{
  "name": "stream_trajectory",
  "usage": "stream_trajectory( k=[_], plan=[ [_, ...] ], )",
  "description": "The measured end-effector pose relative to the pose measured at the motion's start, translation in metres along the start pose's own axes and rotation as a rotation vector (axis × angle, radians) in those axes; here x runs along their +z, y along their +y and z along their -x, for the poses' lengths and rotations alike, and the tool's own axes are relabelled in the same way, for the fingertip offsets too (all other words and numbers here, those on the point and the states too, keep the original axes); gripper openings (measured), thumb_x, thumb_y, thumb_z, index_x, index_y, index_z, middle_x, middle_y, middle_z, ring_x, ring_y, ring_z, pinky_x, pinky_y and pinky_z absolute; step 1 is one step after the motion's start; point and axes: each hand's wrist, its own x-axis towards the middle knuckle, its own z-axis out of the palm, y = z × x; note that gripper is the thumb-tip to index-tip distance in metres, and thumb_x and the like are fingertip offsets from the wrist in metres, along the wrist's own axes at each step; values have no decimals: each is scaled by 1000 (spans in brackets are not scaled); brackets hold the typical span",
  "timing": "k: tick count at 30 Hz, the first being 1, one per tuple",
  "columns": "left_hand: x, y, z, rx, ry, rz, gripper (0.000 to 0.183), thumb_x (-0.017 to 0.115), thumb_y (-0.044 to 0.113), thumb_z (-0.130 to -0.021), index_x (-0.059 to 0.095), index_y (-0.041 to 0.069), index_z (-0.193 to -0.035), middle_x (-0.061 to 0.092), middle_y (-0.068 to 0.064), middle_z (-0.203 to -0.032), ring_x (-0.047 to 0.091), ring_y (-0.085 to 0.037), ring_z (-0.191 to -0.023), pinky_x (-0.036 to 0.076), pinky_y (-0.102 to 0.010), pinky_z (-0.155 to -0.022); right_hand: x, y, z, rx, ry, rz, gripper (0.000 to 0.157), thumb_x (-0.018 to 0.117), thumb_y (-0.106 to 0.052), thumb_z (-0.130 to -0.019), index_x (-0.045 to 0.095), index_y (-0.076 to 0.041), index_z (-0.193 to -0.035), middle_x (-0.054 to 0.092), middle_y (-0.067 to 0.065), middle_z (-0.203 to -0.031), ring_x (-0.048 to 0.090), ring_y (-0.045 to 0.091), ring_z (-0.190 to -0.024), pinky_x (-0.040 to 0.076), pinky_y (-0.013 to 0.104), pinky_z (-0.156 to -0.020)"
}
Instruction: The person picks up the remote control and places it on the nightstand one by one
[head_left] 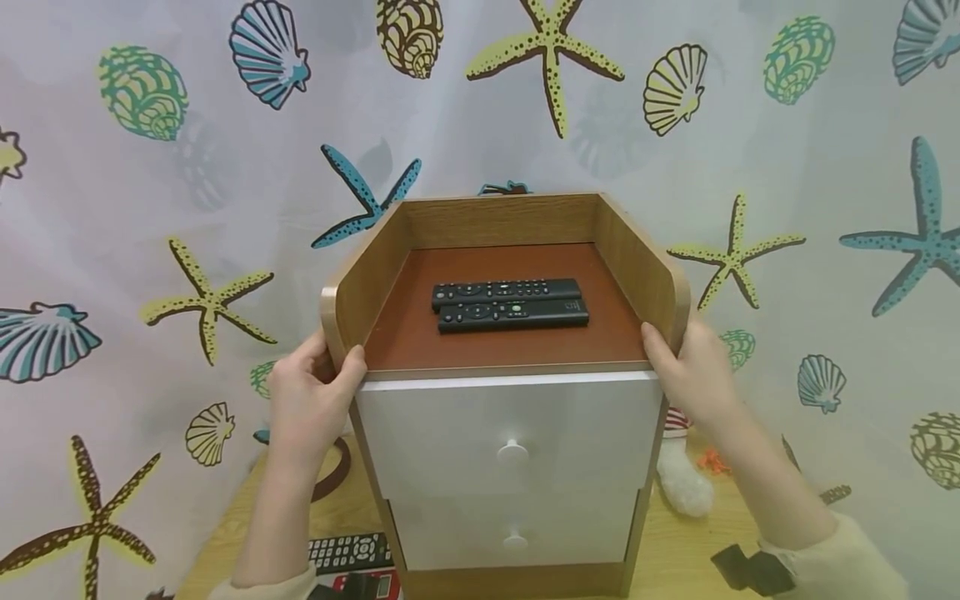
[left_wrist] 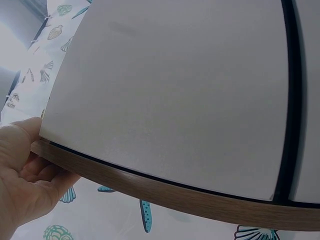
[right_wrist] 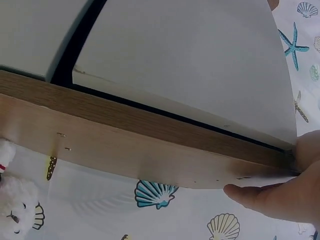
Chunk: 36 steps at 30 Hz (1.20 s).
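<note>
A small wooden cabinet (head_left: 450, 467) with two white drawer fronts and round white knobs stands in the middle of the head view. My left hand (head_left: 311, 400) grips its left side near the top, thumb over the front edge and fingers round the outer side. On the opposite side, my right hand (head_left: 693, 375) holds the right wall, thumb on the inner edge. Its fingers are mostly hidden in the head view; in the right wrist view they lie along the outer panel. Two black remote controls (head_left: 517, 316) lie side by side on the reddish-brown top, untouched.
Left of the cabinet, another remote control (head_left: 348, 550), a red object (head_left: 386, 583) and a dark brown ring (head_left: 337, 475) lie on the wooden table (head_left: 723, 542). To the right are a white plush toy (head_left: 684, 483) and something orange (head_left: 714, 461). A shell-patterned curtain (head_left: 225, 192) hangs behind.
</note>
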Motion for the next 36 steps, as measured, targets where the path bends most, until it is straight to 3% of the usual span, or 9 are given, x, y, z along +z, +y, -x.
stream_trajectory(
  k=[5, 18, 22, 25, 28, 31, 34, 36],
  plan=[
    [2, -1, -1, 20, 3, 15, 28, 59, 7, -87, 66, 1, -113, 70, -20, -96, 60, 5, -68, 48, -11, -56, 3, -3, 2, 13, 42, -7, 36, 48, -9, -94, 48, 11, -124, 55, 32, -123, 56, 45, -112, 46, 55, -92],
    [2, -5, 0, -5, -5, -5, 30, 59, 9, -88, 64, 3, -117, 71, -16, -99, 61, 3, -71, 49, -11, -60, 6, -3, 3, 4, 79, -17, 33, 46, -8, -93, 52, 12, -118, 59, 32, -116, 59, 43, -104, 48, 54, -88],
    [2, -5, 4, 0, -10, -9, 40, 62, 17, -89, 58, 9, -129, 68, -12, -112, 67, -6, -89, 49, -8, -70, 7, -2, 3, 12, 64, -30, 34, 45, -8, -93, 52, 12, -119, 59, 32, -117, 59, 41, -105, 48, 53, -88],
    [1, -9, 10, 15, -3, 36, 51, 64, 20, -89, 48, 16, -138, 61, -9, -126, 63, -14, -109, 47, -8, -81, 6, -2, 3, 12, 60, -38, 34, 45, -7, -93, 51, 12, -120, 58, 32, -117, 59, 41, -105, 48, 53, -89],
    [-3, -19, 19, 12, 17, 88, 52, 64, 17, -89, 46, 21, -138, 57, -6, -132, 57, -7, -116, 45, -9, -85, 6, -2, 3, 11, 54, -55, 34, 45, -7, -93, 50, 12, -121, 57, 32, -119, 58, 41, -107, 47, 53, -90],
    [-9, -37, 29, -24, 15, 77, 42, 62, 15, -90, 55, 18, -132, 61, 0, -127, 58, 5, -109, 45, -8, -85, 6, -3, 3, 13, 50, -70, 35, 44, -7, -93, 49, 11, -123, 56, 31, -121, 57, 40, -108, 47, 53, -91],
    [-17, -64, 43, -81, -71, 0, 34, 60, 20, -92, 61, 13, -126, 64, 11, -120, 57, 13, -101, 45, -6, -83, 6, -3, 3, 23, 47, -77, 35, 44, -7, -94, 49, 11, -124, 56, 30, -121, 57, 40, -108, 47, 53, -92],
    [-22, -87, 54, -127, -148, -76, 32, 57, 25, -94, 63, 11, -123, 65, 10, -118, 54, 17, -98, 44, -5, -81, 6, -3, 3, 30, 48, -77, 35, 45, -7, -94, 49, 10, -124, 56, 30, -121, 57, 40, -108, 46, 53, -92]
  ],
)
